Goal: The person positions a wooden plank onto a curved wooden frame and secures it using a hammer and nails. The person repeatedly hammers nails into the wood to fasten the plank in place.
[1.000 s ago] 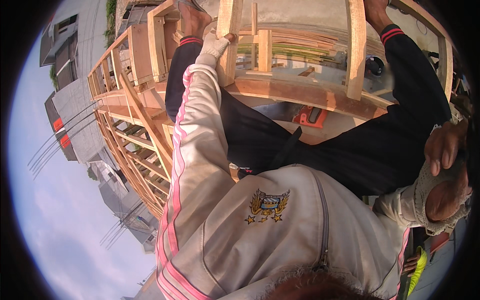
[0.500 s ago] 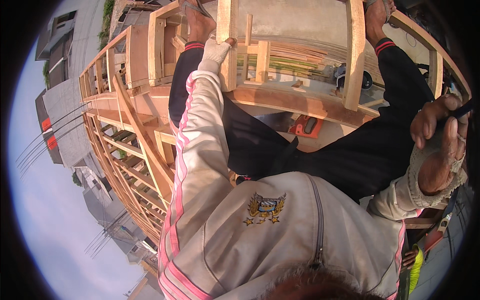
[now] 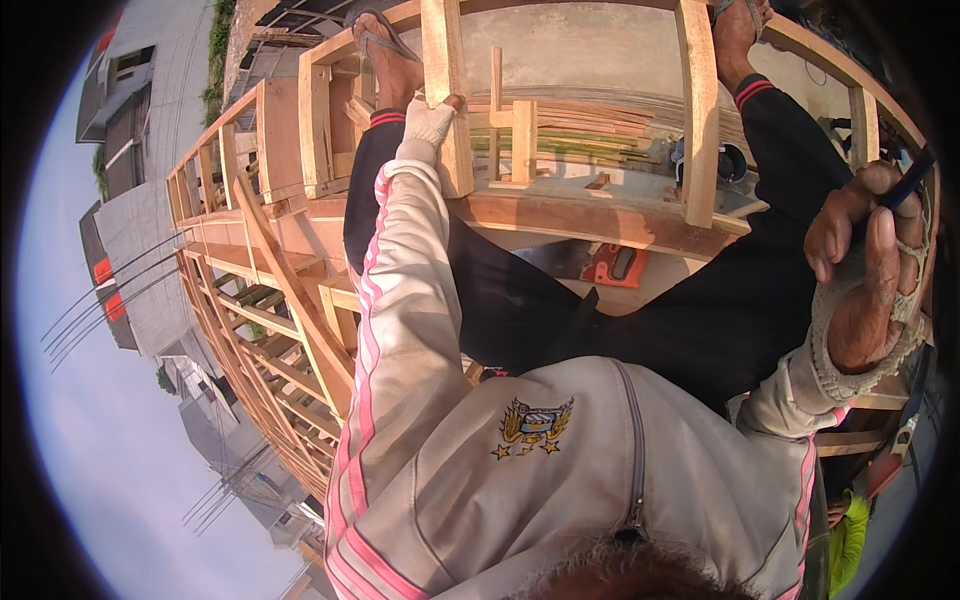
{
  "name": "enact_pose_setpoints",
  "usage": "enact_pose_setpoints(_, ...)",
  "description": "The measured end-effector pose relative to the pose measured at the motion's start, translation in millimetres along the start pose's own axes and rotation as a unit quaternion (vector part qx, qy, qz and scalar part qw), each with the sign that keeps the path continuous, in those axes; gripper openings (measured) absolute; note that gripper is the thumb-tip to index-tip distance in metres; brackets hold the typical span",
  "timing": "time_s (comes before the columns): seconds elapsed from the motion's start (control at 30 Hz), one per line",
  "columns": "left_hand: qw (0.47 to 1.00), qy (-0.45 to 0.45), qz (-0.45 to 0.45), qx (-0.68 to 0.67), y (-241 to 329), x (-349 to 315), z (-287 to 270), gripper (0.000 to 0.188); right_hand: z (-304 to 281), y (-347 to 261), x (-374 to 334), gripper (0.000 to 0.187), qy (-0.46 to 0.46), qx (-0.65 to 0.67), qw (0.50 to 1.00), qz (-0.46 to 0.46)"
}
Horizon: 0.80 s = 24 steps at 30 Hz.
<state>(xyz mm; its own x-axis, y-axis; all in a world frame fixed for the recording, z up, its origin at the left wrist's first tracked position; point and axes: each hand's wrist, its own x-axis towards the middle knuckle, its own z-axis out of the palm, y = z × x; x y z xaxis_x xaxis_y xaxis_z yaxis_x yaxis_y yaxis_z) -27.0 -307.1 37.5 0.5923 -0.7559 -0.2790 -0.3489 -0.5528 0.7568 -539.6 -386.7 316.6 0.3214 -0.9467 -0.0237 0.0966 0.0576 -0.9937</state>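
Observation:
My left hand (image 3: 432, 118), in a pale fingerless knit glove, is closed around an upright wooden post (image 3: 444, 50) of a timber frame. At the right rim my right hand (image 3: 868, 255), gloved the same way with bare fingertips, curls around a thin dark rod-like piece (image 3: 912, 175). Most of that piece lies beyond the picture's edge, so its kind cannot be told. Between my spread legs a handsaw (image 3: 612, 266) with an orange handle lies below the reddish wooden beam (image 3: 600, 215); its blade is partly covered by my trousers.
A second upright post (image 3: 700, 120) stands between my feet. Stacked boards (image 3: 600, 125) lie lower down beyond the beam. Slatted roof-like framing (image 3: 260, 340) slopes off at the left. At the lower right are a red-handled tool (image 3: 888, 465) and another person's yellow-green sleeve (image 3: 848, 540).
My view has tilted slightly, shifting the scene. My left hand keeps its grip on the post. The right hand has risen a little, still around the dark piece.

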Motion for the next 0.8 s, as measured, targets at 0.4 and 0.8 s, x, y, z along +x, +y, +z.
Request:
enact_pose_setpoints(0.4,0.999,-0.041,-0.012,-0.011,-33,14,-1,0.062,1,3,2,0.043,0.039,-0.016,0.999,-0.027)
enact_pose_setpoints(0.8,0.997,-0.046,-0.043,0.042,-53,31,-8,0.075,39,2,18,0.04,-0.077,-0.184,0.98,-0.025)
